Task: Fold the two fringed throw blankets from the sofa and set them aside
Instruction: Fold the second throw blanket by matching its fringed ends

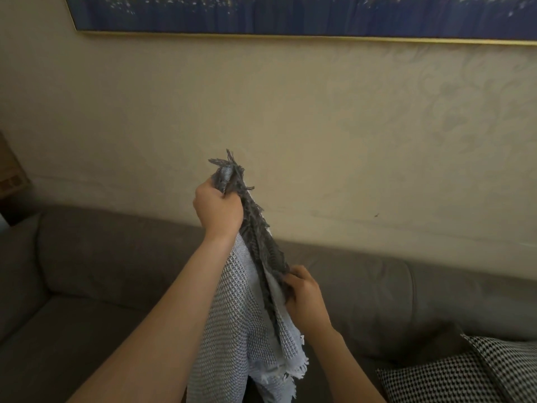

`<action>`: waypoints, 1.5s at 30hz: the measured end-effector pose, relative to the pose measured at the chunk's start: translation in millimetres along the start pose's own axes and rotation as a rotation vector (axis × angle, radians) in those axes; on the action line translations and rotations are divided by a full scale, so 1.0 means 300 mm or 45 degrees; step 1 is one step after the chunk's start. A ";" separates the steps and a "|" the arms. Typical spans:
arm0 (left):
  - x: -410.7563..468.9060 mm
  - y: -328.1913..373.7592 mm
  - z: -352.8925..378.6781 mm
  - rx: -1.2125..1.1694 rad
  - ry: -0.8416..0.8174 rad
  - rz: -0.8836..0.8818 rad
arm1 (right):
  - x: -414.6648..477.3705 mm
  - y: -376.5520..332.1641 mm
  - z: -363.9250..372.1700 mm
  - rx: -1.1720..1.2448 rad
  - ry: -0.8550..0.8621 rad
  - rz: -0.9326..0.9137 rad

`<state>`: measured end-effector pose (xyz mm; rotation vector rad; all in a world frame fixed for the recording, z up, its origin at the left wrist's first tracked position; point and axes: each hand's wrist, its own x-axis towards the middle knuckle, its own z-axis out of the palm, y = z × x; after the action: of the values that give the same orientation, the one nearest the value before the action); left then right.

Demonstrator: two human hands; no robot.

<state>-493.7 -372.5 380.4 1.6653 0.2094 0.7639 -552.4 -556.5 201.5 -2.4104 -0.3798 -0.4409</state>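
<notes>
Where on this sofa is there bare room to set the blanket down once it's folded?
The left seat cushion of the grey-brown fabric sofa is bare. It is bordered by the backrest behind and the hanging grey-and-white woven fringed blanket on its right. The right end is crowded: black-and-white houndstooth cushions lie there.

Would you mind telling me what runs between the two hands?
In the head view, the dark grey fringed edge of the blanket stretches from the raised left hand down to the right hand.
</notes>
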 end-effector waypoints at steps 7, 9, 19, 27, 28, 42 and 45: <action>-0.004 -0.016 0.009 0.041 0.024 0.006 | 0.012 0.017 -0.009 -0.070 -0.755 0.322; -0.004 -0.013 0.008 0.050 0.040 0.006 | -0.011 0.031 -0.018 -0.128 -0.909 0.441; -0.016 -0.012 0.013 0.062 0.073 0.006 | -0.064 0.032 -0.063 -0.299 -1.352 0.458; -0.034 -0.004 0.019 0.032 0.090 0.003 | -0.097 0.064 -0.014 -0.168 -1.320 0.413; -0.035 -0.006 0.020 0.025 0.087 -0.001 | -0.095 0.079 -0.001 -0.149 -1.226 0.406; -0.045 -0.011 0.010 0.012 0.038 -0.028 | -0.041 0.042 0.033 0.121 -0.414 0.346; -0.042 -0.013 0.001 0.021 0.041 -0.019 | -0.044 0.051 0.043 0.145 -0.284 0.309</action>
<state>-502.0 -378.5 372.4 1.6663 0.2512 0.7803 -555.8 -561.6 178.5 -2.3616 -0.1973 -0.0410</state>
